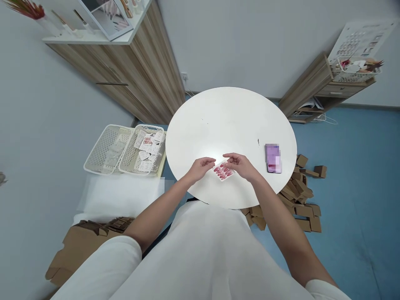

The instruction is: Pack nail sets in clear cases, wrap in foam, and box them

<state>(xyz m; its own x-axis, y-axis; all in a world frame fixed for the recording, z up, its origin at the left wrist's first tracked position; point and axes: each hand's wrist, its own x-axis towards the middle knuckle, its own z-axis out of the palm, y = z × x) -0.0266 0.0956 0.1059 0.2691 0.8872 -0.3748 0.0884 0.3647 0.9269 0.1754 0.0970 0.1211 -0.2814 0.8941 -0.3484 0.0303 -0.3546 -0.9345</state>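
Observation:
On the near part of the white round table [231,121] is a small white card of red and pink press-on nails [223,172], turned at an angle. My left hand [198,169] is beside the card's left corner, its fingers stretched toward it and holding nothing I can see. From the right, my right hand [242,166] reaches over the card's upper right side. Its thumb overlaps the card while the index finger stretches out above, apart from the thumb. Whether either hand touches the card is hard to tell.
A phone with a purple screen [273,158] lies at the table's right. Left of the table are a basket of cards [125,160] and a paler basket [93,154]. Small cardboard boxes [312,216] cover the floor at right. A wooden cabinet [150,62] stands behind left.

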